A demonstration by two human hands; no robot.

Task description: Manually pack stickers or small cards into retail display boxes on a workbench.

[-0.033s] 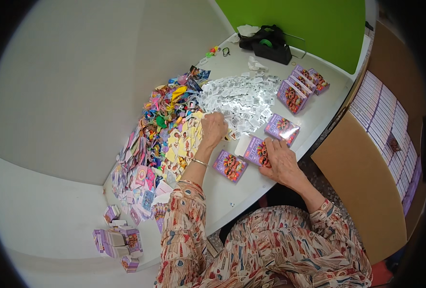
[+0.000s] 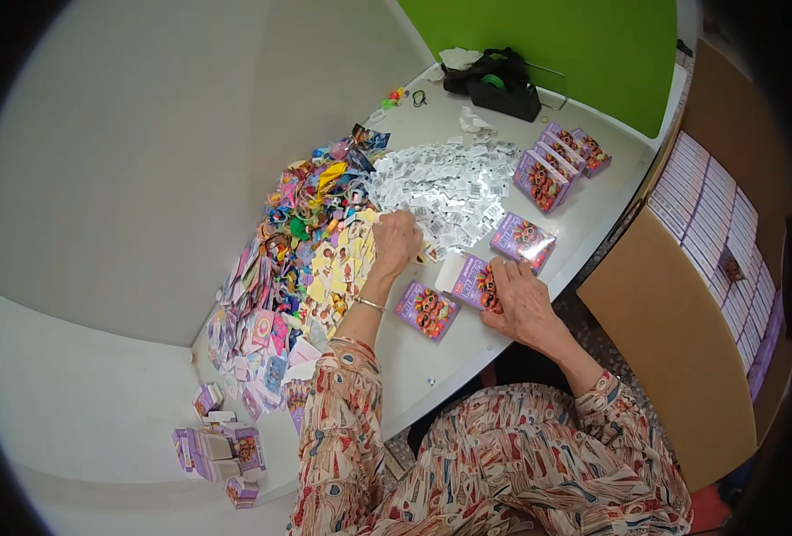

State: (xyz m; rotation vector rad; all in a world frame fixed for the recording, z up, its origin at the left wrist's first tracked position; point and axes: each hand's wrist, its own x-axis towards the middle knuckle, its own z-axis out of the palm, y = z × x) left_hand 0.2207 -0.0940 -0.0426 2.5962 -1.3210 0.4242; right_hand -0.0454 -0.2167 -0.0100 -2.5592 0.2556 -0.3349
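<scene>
My right hand [image 2: 528, 305] is wrapped around a small purple picture box [image 2: 473, 282] whose white end flap [image 2: 451, 271] stands open toward the left. My left hand [image 2: 397, 241] is closed, its fingertips down where yellow sticker-like pieces [image 2: 349, 255] meet a pile of small white printed packets [image 2: 454, 192]. Whatever those fingers hold is hidden. Two more purple boxes lie flat close by: one box [image 2: 427, 310] between my arms, another box [image 2: 523, 240] just beyond my right hand.
Colourful small toys [image 2: 302, 214] and pink packets [image 2: 262, 335] heap along the left. Several purple boxes [image 2: 541, 180] stand at the back right, near a black tape dispenser [image 2: 505, 96]. Open boxes [image 2: 222, 451] lie lower left. A large carton [image 2: 673, 330] packed with boxes stands right.
</scene>
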